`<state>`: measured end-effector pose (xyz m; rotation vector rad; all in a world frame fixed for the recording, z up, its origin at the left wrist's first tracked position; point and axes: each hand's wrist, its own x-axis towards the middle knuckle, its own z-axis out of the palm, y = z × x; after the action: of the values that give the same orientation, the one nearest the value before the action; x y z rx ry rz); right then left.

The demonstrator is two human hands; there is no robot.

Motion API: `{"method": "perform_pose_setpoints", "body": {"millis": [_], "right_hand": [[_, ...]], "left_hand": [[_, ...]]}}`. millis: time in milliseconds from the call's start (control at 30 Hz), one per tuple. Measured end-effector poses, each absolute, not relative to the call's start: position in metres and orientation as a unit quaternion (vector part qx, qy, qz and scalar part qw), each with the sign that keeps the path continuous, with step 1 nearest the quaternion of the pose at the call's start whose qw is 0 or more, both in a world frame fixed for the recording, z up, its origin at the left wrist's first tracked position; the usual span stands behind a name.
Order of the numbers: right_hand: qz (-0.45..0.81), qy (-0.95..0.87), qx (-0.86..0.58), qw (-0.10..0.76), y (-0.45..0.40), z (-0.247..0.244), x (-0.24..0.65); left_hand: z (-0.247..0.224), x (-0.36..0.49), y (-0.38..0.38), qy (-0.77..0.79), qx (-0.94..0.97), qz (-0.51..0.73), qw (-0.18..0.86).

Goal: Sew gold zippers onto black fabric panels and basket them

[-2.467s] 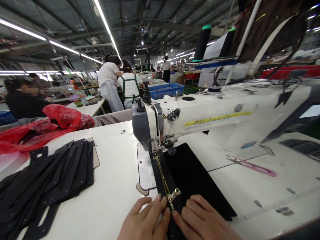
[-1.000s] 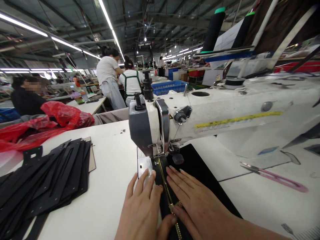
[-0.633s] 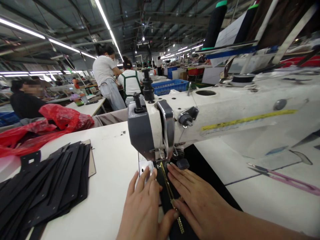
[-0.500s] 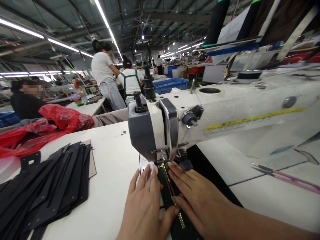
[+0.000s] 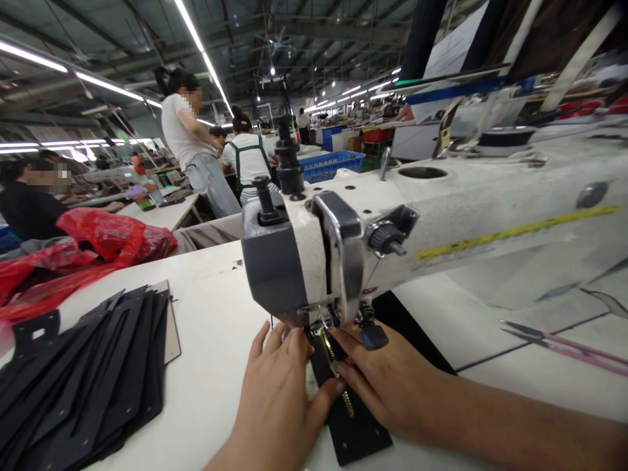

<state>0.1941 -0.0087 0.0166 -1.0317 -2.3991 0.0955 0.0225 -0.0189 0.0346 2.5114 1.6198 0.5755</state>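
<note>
Under the needle end of the white-and-grey sewing machine point(image 5: 328, 255) lies a black strip point(image 5: 360, 439) with small holes at its near end. A gold-toothed zipper point(image 5: 348, 400) runs along it up to the presser foot point(image 5: 318, 331). My left hand point(image 5: 275, 386) rests on the left side, fingers bent and apart beside the foot, its thumb reaching over the strip by the zipper. My right hand point(image 5: 387, 373) lies on the strip's right side, thumb and fingers closed at the zipper teeth. The right fingertips are partly hidden behind the machine.
At left, a fanned stack of black punched pieces point(image 5: 98, 373) lies on the white table point(image 5: 206, 366), with a red plastic bag point(image 5: 112, 239) behind it. Pink-handled thread snips point(image 5: 564, 347) lie at right. A blue crate point(image 5: 333, 165) and several people are beyond the machine.
The black strip has moved forward under the presser foot, and its near end now shows. Both hands have gone forward with it. My left fingers are more bent. The view has shifted slightly.
</note>
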Motion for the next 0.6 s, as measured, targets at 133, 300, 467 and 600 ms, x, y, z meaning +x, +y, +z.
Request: {"method": "perform_pose_setpoints", "body": {"millis": [133,300,467,600], "right_hand": [[0.026,-0.883,-0.378,0.276,-0.001,0.014,0.193],[-0.016,-0.885,-0.359,0.295,0.008,0.008,0.192],[0.007,-0.88,-0.349,0.323,0.017,0.004,0.192],[0.174,-0.866,-0.331,0.332,0.026,0.005,0.199]], "left_hand": [[0.035,0.022,-0.012,0.543,0.82,0.172,0.059],[0.033,0.02,-0.003,0.559,0.812,0.155,0.06],[0.031,0.019,0.003,0.57,0.802,0.166,0.065],[0.031,0.019,0.004,0.578,0.793,0.173,0.078]]}}
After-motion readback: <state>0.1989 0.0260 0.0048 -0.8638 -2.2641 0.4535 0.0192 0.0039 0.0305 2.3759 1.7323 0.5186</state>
